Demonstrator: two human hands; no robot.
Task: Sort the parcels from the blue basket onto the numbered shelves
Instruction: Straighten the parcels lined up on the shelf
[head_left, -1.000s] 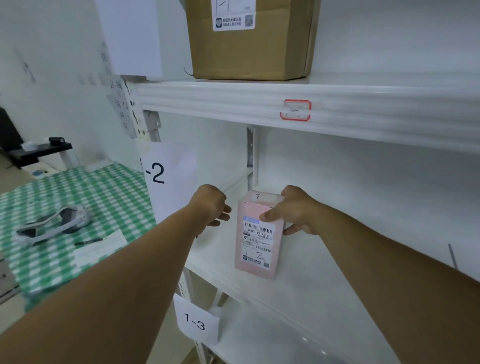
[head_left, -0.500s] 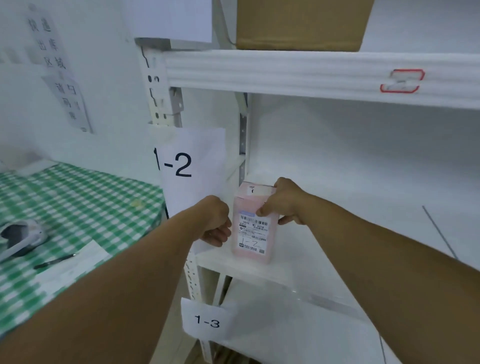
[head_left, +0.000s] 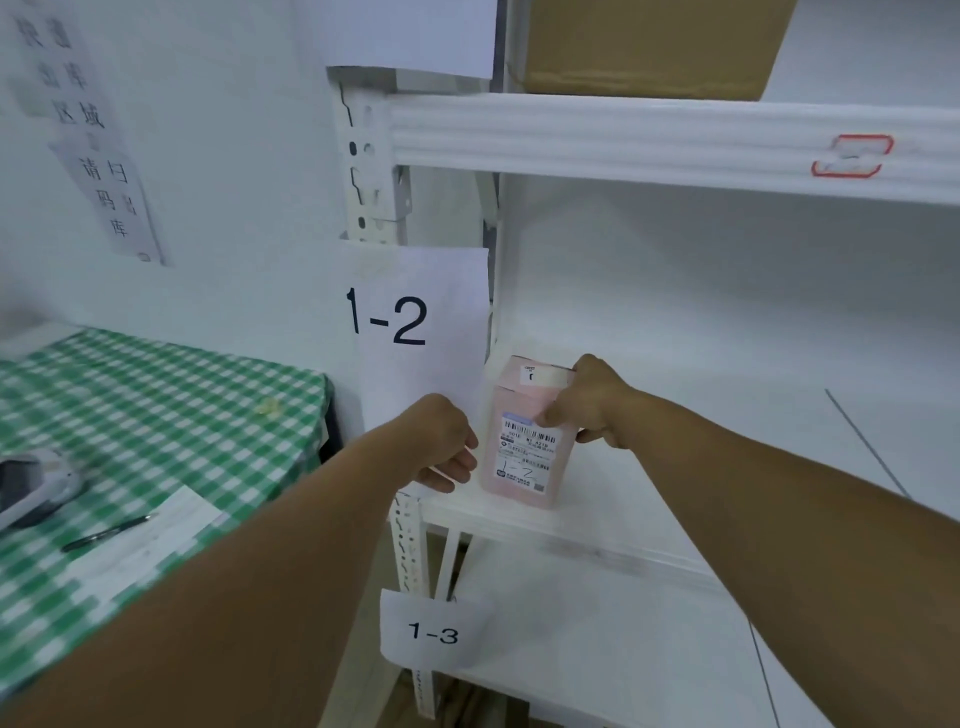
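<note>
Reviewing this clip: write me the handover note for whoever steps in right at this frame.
Right hand grips the pink parcel at its upper right, thumb on the label.
Left hand, fingers curled, sits beside the parcel's left side, holding nothing.
The parcel, marked 1-2, stands upright on the shelf by the 1-2 sign.
Done: this parcel is placed.
To do: release it, fetch the next; the blue basket is out of view.

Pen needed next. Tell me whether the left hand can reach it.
Probably yes: the left hand holds nothing, and the pen lies uncovered on the table, left of it.
</note>
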